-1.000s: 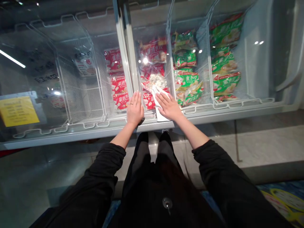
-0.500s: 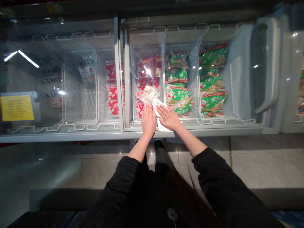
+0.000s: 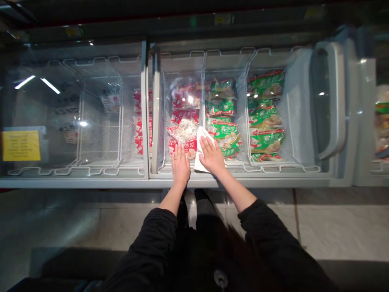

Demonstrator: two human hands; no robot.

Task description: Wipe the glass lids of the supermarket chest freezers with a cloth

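Observation:
My right hand (image 3: 210, 154) lies flat on a white cloth (image 3: 199, 163), fingers stretched out, pressing it on the glass lid (image 3: 275, 56) of a chest freezer. Left of it, my left hand (image 3: 180, 164) rests flat on the same glass near the front edge, with nothing in it and a ring on one finger. Under the glass, red dumpling bags (image 3: 184, 117) lie beneath and beyond my left hand. Green dumpling bags (image 3: 223, 127) fill the basket beyond my right hand.
A grey curved handle (image 3: 340, 101) stands at the lid's right end. More green bags (image 3: 266, 140) lie in the right basket. The frame of the left lid (image 3: 145, 109) overlaps nearby. A yellow notice (image 3: 21, 145) is at the far left. The freezer's front rail (image 3: 100, 183) runs above the tiled floor.
The cloth now stands more upright under my right hand, with more of it showing on the left. My hands have moved slightly apart. The whole view has shifted a little.

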